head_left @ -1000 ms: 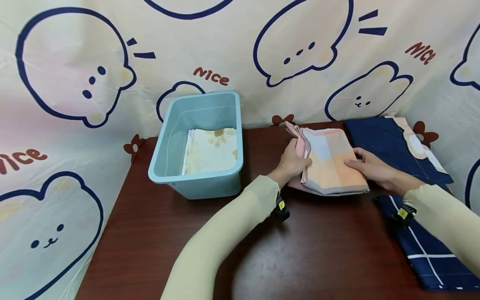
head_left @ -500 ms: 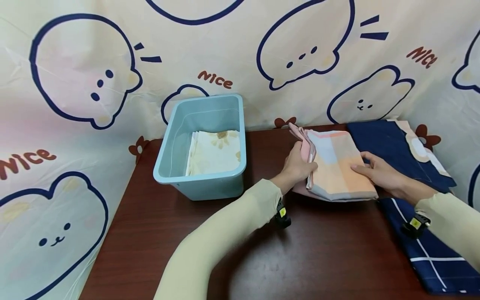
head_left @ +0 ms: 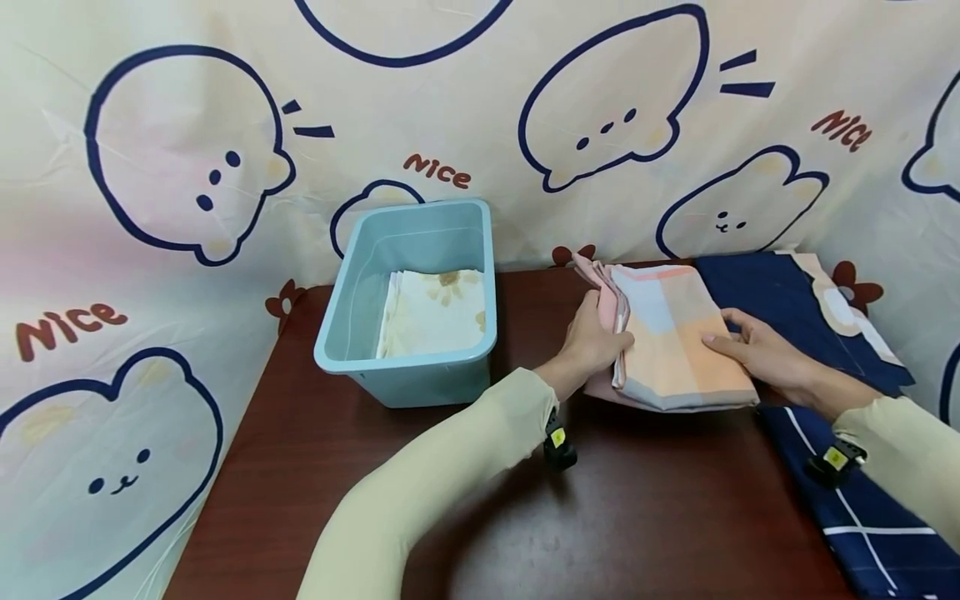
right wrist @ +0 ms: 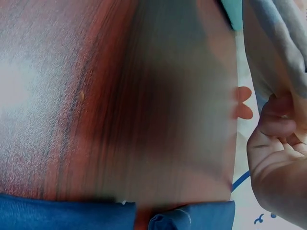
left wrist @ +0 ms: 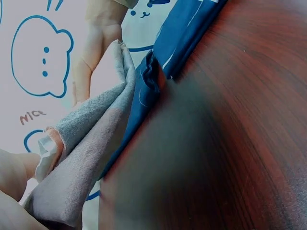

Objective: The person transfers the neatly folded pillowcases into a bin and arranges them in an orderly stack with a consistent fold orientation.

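Your left grip (head_left: 591, 340) and right grip (head_left: 763, 352), both closed, pinched opposite sides of the checked cloth (head_left: 671, 337) above the surface (head_left: 660, 500).

Head view high, wrist views close

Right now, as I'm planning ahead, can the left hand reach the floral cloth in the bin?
Probably not: the left hand grips the checked cloth, though the floral cloth lies uncovered in the bin.

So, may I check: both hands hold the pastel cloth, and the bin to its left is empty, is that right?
The bin is not empty: the head view shows a white cloth inside it. The left hand and right hand do hold the pastel cloth.
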A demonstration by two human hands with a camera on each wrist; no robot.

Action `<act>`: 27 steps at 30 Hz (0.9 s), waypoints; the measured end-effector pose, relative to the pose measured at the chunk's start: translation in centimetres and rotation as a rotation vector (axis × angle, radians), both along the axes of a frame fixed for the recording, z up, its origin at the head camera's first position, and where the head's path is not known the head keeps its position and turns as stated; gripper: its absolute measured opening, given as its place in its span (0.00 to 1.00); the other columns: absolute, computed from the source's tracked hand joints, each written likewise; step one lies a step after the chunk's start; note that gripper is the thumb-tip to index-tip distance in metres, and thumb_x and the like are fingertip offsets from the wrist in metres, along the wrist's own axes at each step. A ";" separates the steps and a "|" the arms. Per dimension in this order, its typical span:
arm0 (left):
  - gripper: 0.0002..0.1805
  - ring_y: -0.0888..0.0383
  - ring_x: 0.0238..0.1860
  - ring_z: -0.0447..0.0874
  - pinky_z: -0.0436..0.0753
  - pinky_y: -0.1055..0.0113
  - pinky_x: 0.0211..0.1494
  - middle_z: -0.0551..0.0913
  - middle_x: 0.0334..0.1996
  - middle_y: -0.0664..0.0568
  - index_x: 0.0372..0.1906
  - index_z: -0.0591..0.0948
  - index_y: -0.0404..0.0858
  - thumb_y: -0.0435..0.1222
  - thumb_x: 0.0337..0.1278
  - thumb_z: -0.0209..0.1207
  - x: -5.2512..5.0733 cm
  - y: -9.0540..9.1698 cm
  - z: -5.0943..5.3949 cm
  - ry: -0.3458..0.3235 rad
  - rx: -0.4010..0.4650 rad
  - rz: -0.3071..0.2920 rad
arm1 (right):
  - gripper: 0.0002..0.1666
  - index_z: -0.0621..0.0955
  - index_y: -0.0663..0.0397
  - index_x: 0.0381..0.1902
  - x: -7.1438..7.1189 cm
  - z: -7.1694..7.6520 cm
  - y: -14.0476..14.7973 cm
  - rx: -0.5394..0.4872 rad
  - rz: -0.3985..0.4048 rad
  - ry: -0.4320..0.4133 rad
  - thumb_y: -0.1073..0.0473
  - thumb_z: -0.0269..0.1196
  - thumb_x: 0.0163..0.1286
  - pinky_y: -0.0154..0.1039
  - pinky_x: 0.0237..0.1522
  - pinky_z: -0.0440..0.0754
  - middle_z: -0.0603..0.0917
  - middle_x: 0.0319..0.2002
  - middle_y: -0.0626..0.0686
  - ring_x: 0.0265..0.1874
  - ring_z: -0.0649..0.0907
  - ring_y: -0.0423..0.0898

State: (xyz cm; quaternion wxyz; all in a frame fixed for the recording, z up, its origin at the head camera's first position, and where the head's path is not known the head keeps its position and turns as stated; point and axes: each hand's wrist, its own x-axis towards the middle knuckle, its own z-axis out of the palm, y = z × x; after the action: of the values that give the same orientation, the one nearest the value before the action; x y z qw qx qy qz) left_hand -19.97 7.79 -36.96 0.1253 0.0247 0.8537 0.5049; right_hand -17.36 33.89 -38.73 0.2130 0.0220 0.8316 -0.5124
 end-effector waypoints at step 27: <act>0.42 0.60 0.59 0.72 0.74 0.64 0.65 0.72 0.67 0.53 0.72 0.62 0.47 0.30 0.53 0.67 2.0 -1.8 3.1 -0.024 0.175 -0.024 | 0.40 0.49 0.53 0.76 0.8 2.6 -1.4 0.010 0.026 0.025 0.42 0.52 0.80 0.43 0.27 0.86 0.87 0.29 0.51 0.25 0.89 0.51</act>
State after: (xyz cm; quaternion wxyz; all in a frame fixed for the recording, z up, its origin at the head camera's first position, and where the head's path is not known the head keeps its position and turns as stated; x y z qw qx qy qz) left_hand -18.00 5.97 -33.81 0.1388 0.0396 0.8043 0.5765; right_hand -16.55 32.50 -36.10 0.2093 0.0059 0.8369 -0.5058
